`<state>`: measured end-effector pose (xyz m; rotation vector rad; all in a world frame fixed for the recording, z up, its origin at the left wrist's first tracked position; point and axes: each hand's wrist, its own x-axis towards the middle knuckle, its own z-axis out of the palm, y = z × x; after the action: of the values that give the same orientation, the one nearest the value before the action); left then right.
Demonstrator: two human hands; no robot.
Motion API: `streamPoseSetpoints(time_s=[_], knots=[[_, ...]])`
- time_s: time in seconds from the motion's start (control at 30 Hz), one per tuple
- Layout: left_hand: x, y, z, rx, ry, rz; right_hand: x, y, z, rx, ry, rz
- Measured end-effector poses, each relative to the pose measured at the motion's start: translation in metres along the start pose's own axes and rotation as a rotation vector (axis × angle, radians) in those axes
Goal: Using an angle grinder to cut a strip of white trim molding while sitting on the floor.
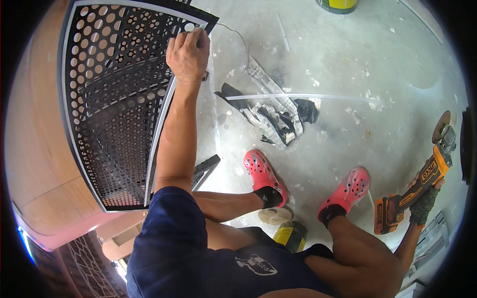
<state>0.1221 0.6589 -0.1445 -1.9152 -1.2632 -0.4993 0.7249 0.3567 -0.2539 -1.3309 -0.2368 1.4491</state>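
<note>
At the upper left stands a black perforated panel [124, 107] with a pale-edged frame. My left hand [189, 55] is closed at its top right corner, fingers curled over the frame edge; their tips are partly hidden. A pale strip [160, 126] runs down that side of the panel, below the hand. At the far right my right hand [423, 204], in a dark grey glove, grips the body of an orange and black cordless angle grinder [413, 192]. The grinder's brownish disc [441, 127] points away from me, and its battery end lies nearer my legs.
Crumpled newspaper and black scraps [278, 119] lie on the grey floor under a long whitish strip [303, 96]. My pink clogs [263, 171] stand on the floor. A yellow and black can [290, 237] is beneath me, another [339, 5] at the far edge.
</note>
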Motion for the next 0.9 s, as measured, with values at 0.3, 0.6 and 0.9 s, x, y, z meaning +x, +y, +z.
streamPoseSetpoints(time_s=[0.3, 0.6, 0.9], knots=[[0.002, 0.012, -0.001, -0.022, -0.053, -0.074, -0.004, -0.005, -0.008, -0.016, -0.003, 0.010], [-0.003, 0.018, -0.015, 0.036, -0.168, -0.105, 0.001, -0.005, -0.022, -0.009, -0.048, 0.046], [-0.001, 0.025, -0.022, 0.049, -0.175, -0.143, 0.002, -0.003, -0.037, 0.009, -0.057, 0.056]])
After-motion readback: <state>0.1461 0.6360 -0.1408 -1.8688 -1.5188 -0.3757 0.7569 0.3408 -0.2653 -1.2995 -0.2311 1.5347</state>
